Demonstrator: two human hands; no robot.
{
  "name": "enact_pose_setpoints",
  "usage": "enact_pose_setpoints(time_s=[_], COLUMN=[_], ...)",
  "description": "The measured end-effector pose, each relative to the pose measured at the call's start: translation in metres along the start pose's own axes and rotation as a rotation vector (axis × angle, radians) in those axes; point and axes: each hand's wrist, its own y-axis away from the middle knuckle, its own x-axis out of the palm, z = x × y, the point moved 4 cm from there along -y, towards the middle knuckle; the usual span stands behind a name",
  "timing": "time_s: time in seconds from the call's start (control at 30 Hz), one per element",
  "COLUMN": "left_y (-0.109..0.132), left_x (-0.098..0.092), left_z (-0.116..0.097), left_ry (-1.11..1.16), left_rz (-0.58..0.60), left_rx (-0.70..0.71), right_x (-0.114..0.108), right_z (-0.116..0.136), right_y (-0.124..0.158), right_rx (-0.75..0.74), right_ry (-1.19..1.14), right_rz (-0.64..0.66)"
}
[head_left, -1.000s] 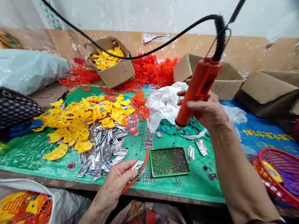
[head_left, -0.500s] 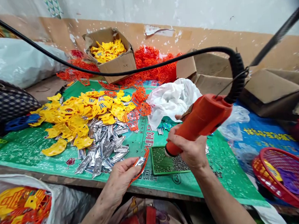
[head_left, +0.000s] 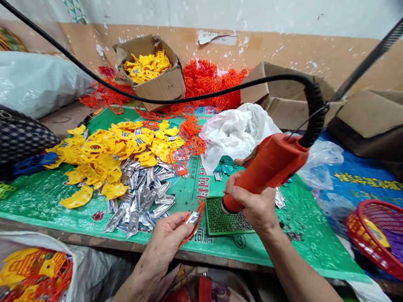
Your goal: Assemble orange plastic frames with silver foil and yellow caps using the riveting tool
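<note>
My left hand (head_left: pixel 166 238) pinches a small silver metal plate (head_left: pixel 192 217) together with an orange plastic frame (head_left: pixel 198 222), just above the table's front edge. In my right hand (head_left: pixel 256 202) is a red corded electric screwdriver (head_left: pixel 266 167), tilted with its nose down over a green perforated tray (head_left: pixel 215 228). Small dark screws (head_left: pixel 243 222) lie in that tray; the screwdriver's tip is hidden against it, so I cannot tell whether it touches. Left of the tray are a heap of silver plates (head_left: pixel 144 198) and a pile of yellow plastic parts (head_left: pixel 101 158).
A black cable (head_left: pixel 197 97) hangs across the table to the screwdriver. Behind are a cardboard box (head_left: pixel 164 87) of yellow parts, orange frames (head_left: pixel 210 83) and a white cloth (head_left: pixel 234 132). A red basket (head_left: pixel 396 220) stands right; an open sack (head_left: pixel 89 269) sits front left.
The view has shifted slightly, moving most things a little to the right. The screwdriver's rear end has dipped slightly over the tray. Both hands keep their holds.
</note>
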Motion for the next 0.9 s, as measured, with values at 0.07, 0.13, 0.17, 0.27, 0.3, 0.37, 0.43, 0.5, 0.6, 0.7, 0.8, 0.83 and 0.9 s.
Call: enact_pose_setpoints(time_s=[0.07,0.13,0.17,0.27,0.3,0.37,0.43,0.5,0.6,0.7,0.8,0.83,0.9], left_y=[0.000,0.000,0.000,0.000,0.000,0.001,0.001,0.001,0.000,-0.001,-0.001,-0.001,0.000], left_x=[0.000,-0.001,-0.001,0.000,0.001,0.002,0.003,0.003,0.003,0.003,0.007,0.008,0.011], left_z=[0.001,0.002,0.002,0.002,0.002,0.001,0.002,0.003,0.005,0.007,0.006,0.006,0.004], left_ry=[0.002,0.007,0.009,0.011,0.014,0.025,0.037,0.037,0.017,0.003,0.007,0.015,0.037], left_rz=[0.003,0.010,0.014,0.019,0.019,0.016,0.020,0.023,0.029,0.040,0.054,0.059,0.059], left_rx=[0.000,0.000,0.001,0.005,0.005,0.004,-0.001,-0.004,0.010,0.032,0.046,0.048,0.041], right_x=[0.000,0.000,0.000,0.000,0.000,0.001,0.001,0.001,0.001,0.000,-0.001,0.000,0.004], right_z=[-0.001,-0.001,-0.001,0.000,0.000,0.001,0.002,0.003,0.003,0.006,0.018,0.024,0.037], right_y=[0.000,0.001,0.001,0.001,0.001,0.001,0.002,0.003,0.003,0.001,0.000,0.000,0.000], right_rx=[0.016,0.022,0.021,0.010,0.009,0.012,0.008,0.003,-0.004,-0.010,-0.011,-0.009,0.000], right_ry=[-0.010,-0.017,-0.018,-0.019,-0.018,-0.006,0.014,0.030,0.006,-0.054,-0.110,-0.137,-0.208], right_rz=[-0.001,-0.012,-0.016,-0.012,-0.012,-0.023,-0.045,-0.054,-0.026,0.007,-0.006,-0.009,0.009])
